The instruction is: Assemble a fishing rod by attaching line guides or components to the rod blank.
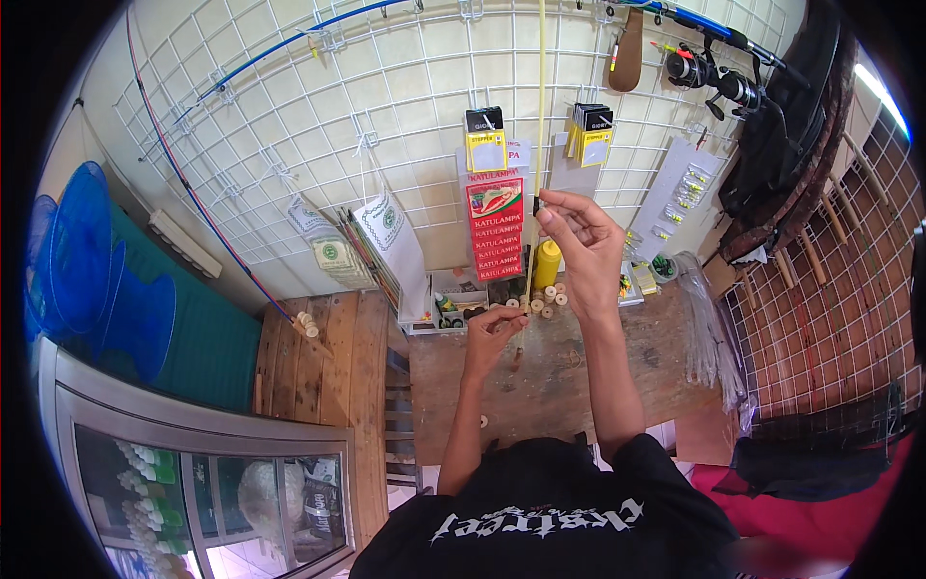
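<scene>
A thin pale-yellow rod [541, 96] stands nearly upright in front of me and runs out of the top of the head view. My right hand [588, 241] is raised, its thumb and fingers pinched on the rod where a small black piece sits. Lower down, over the bench, my left hand [492, 333] has its fingertips closed around the rod's lower part. A small wooden piece [517, 359] shows just below the left hand; whether it joins the rod I cannot tell. Several pale rings [548, 311] lie behind the hands, beside a yellow bottle [547, 262].
The wooden bench [617, 362] carries a white tray [439, 326] of small items. Red packets [497, 232] hang on a white wire grid [405, 96]. A fishing rod with a black reel [709, 77] is at upper right. A glass cabinet [207, 482] stands at lower left.
</scene>
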{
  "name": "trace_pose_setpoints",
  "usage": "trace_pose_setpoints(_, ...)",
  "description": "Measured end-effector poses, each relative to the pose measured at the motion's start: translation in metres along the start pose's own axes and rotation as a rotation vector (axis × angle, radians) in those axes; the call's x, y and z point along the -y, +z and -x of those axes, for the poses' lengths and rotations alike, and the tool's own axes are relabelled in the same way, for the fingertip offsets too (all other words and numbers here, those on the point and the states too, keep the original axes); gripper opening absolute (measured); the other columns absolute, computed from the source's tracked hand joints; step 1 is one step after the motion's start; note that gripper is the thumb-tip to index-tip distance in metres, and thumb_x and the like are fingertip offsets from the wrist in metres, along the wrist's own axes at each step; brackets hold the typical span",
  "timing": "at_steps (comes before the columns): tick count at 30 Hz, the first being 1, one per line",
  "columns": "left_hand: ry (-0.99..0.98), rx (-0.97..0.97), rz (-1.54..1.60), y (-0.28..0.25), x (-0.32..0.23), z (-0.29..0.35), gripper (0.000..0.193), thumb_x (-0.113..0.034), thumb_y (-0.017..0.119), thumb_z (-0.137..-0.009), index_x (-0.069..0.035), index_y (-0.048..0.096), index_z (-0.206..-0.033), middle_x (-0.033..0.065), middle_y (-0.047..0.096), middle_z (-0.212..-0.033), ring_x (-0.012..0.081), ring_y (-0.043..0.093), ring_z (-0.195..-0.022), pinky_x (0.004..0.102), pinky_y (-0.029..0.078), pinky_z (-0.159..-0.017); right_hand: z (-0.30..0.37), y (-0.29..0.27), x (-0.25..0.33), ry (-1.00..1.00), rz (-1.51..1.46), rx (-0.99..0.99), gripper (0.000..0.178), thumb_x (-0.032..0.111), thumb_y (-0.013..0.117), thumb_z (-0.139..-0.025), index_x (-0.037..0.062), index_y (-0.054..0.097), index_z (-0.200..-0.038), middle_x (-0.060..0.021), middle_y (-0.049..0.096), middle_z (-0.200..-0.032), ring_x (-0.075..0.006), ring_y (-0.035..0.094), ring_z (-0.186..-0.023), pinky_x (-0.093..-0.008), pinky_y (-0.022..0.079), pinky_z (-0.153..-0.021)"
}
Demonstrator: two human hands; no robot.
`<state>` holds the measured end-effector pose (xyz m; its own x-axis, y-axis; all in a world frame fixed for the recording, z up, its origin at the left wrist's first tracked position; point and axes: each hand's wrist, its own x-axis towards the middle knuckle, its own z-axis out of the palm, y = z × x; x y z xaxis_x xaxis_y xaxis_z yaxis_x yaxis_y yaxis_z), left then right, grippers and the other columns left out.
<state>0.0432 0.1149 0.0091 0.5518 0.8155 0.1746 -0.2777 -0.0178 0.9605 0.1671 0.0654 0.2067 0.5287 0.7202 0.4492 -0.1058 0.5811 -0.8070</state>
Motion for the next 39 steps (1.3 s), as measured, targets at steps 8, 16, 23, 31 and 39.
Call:
trace_pose_setpoints(8, -0.005, 0.006, 0.004, 0.000, -0.002, 0.000, 0.014, -0.003, 0.072, -0.080, 0.002, 0.069, -0.093, 0.0046, 0.065, -0.085, 0.0092, 0.059, -0.080, 0.0228, 0.047, -0.073, 0.002, -0.003, -0.002, -0.071, 0.055, 0.054, 0.020, 0.002, 0.067, -0.085, -0.0051, 0.064, -0.104, -0.0077, 0.067, -0.089, -0.0069, 0.061, -0.077, -0.0195, 0.050, -0.068)
trace_pose_setpoints(16, 0.017, -0.003, -0.029, -0.001, -0.001, 0.001, 0.014, -0.005, 0.072, -0.081, 0.002, 0.069, -0.093, 0.0038, 0.066, -0.085, 0.0086, 0.059, -0.079, 0.0221, 0.047, -0.072, 0.004, -0.002, -0.003, -0.171, 0.104, 0.017, 0.016, 0.001, 0.066, -0.085, -0.0054, 0.064, -0.100, -0.0089, 0.067, -0.091, -0.0078, 0.061, -0.078, -0.0202, 0.049, -0.068)
trace_pose_setpoints(23, 0.010, -0.013, 0.027, -0.002, -0.002, 0.001, 0.015, -0.007, 0.070, -0.083, 0.002, 0.068, -0.094, 0.0037, 0.066, -0.087, 0.0071, 0.059, -0.079, 0.0211, 0.047, -0.072, -0.017, 0.002, 0.022, -0.209, 0.204, 0.045, 0.015, 0.003, 0.063, -0.087, -0.0056, 0.063, -0.100, -0.0118, 0.068, -0.092, -0.0116, 0.063, -0.084, -0.0237, 0.050, -0.076)
trace_pose_setpoints(31, 0.038, -0.013, -0.013, -0.002, 0.002, -0.005, 0.014, -0.008, 0.070, -0.083, 0.002, 0.067, -0.093, 0.0033, 0.065, -0.085, 0.0081, 0.059, -0.080, 0.0226, 0.047, -0.074, -0.052, 0.010, 0.043, -0.240, 0.272, 0.259, 0.013, 0.009, 0.062, -0.089, -0.0034, 0.061, -0.094, -0.0094, 0.069, -0.084, -0.0095, 0.064, -0.079, -0.0226, 0.051, -0.071)
trace_pose_setpoints(39, 0.030, -0.004, -0.155, 0.000, -0.001, -0.005, 0.022, -0.014, 0.067, -0.087, 0.001, 0.064, -0.103, 0.0021, 0.061, -0.090, 0.0093, 0.057, -0.085, 0.0253, 0.046, -0.078, -0.072, 0.005, 0.043, -0.276, 0.404, 0.300, 0.015, 0.012, 0.063, -0.090, -0.0021, 0.061, -0.094, -0.0098, 0.068, -0.085, -0.0100, 0.062, -0.078, -0.0240, 0.049, -0.074)
